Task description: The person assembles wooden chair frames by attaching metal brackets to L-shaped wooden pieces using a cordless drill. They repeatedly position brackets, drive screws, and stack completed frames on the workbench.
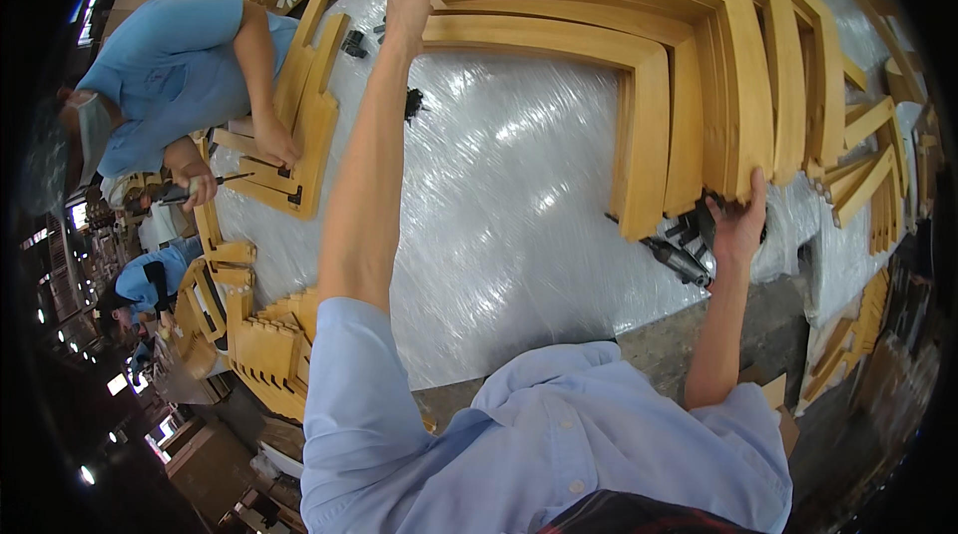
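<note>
Several bent, L-shaped wooden frame pieces stand nested together at the far right of a plastic-wrapped table (pixel 499 215). My left hand (pixel 409 5) is closed around the far-left end of one L-shaped wooden frame piece (pixel 743 65). At the lower end of that same piece, my right hand (pixel 739 230) grips from below, its fingers partly hidden behind the wood. Nearer to me, a smaller L-shaped piece (pixel 647 135) stands beside it. A dark power tool (pixel 679 261) lies on the table just left of my right hand.
On the left, a co-worker in a blue shirt (pixel 180 55) holds a screwdriver (pixel 180 193) over a wooden frame (pixel 317 135). Notched wooden parts (pixel 269 354) are stacked at the near left. More wooden pieces (pixel 866 175) lie at the right. Small black parts (pixel 353 43) sit toward the back.
</note>
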Motion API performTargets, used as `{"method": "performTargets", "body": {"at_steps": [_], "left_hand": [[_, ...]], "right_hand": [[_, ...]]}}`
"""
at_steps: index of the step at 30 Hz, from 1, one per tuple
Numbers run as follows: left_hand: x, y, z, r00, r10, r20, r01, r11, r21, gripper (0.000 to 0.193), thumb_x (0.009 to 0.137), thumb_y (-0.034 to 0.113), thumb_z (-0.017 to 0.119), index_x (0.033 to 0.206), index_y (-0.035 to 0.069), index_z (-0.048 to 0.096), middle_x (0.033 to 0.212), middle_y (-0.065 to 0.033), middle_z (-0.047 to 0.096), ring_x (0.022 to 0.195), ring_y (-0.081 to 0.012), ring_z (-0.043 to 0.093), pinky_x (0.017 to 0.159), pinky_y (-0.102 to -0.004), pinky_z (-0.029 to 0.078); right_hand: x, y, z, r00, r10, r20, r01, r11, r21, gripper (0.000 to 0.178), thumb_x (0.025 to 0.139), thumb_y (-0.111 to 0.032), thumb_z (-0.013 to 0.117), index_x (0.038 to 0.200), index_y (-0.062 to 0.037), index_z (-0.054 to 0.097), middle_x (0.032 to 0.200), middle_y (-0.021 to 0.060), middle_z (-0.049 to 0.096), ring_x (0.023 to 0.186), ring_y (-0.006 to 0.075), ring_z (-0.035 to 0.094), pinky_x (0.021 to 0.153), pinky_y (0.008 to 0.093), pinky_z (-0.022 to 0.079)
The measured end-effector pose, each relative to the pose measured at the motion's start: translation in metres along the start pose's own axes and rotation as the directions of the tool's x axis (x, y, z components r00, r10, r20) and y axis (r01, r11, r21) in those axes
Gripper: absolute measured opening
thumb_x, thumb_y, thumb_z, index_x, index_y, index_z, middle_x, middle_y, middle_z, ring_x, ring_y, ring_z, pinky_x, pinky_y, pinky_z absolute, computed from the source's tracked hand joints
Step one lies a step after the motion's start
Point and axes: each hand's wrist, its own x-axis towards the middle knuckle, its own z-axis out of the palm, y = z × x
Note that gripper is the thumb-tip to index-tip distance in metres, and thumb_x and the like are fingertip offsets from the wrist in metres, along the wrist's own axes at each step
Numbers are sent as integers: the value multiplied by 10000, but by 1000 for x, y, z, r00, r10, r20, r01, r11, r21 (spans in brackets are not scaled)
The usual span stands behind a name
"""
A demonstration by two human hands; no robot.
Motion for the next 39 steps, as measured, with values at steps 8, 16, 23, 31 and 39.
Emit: {"method": "performTargets", "body": {"at_steps": [8, 16, 23, 31, 39], "left_hand": [[49, -10, 22, 973, -44, 227, 48, 999, -13, 955, 819, 741, 495, 1384, -26, 435, 1378, -126, 471, 1266, -230, 410, 1036, -355, 316], [58, -30, 4, 983, -3, 182, 7, 1000, -19, 882, 851, 683, 499, 1428, 24, 400, 1413, -106, 439, 1305, -236, 370, 1100, -370, 221], [-17, -33, -17, 989, -146, -7, 144, 985, -91, 732, 849, 623, 540, 1346, 87, 490, 1327, -102, 506, 1257, -228, 428, 1044, -461, 273], [-62, -30, -31, 931, -364, 0, 339, 868, -363, 877, 754, 655, 636, 1391, 98, 408, 1451, -189, 355, 1340, -376, 322, 1078, -599, 200], [-152, -8, -69, 897, -426, -116, 318, 806, -498, 665, 773, 544, 675, 1241, 93, 537, 1217, -132, 570, 1120, -286, 550, 911, -454, 447]], "right_hand": [[8, -6, -1, 998, 54, -33, -53, 998, 31, 517, 863, -435, 633, 1249, -113, 516, 1138, 57, 585, 979, 209, 587, 724, 385, 519], [7, -11, 0, 998, 60, -33, -60, 998, -7, 544, 849, -404, 635, 1254, -68, 499, 1134, 78, 601, 985, 215, 599, 747, 392, 536], [-24, -2, -27, 992, 123, 23, -122, 991, -47, 553, 834, -364, 631, 1273, -46, 521, 1204, 55, 579, 1098, 160, 546, 884, 317, 442], [-23, 32, -49, 979, 138, 152, -150, 986, 72, 592, 852, -351, 626, 1329, -42, 462, 1205, 88, 590, 1061, 211, 592, 851, 354, 490], [-51, -19, -43, 992, 10, 126, -8, 1000, -17, 550, 894, -379, 581, 1298, -22, 473, 1119, 125, 622, 934, 226, 651, 712, 355, 557]]}}
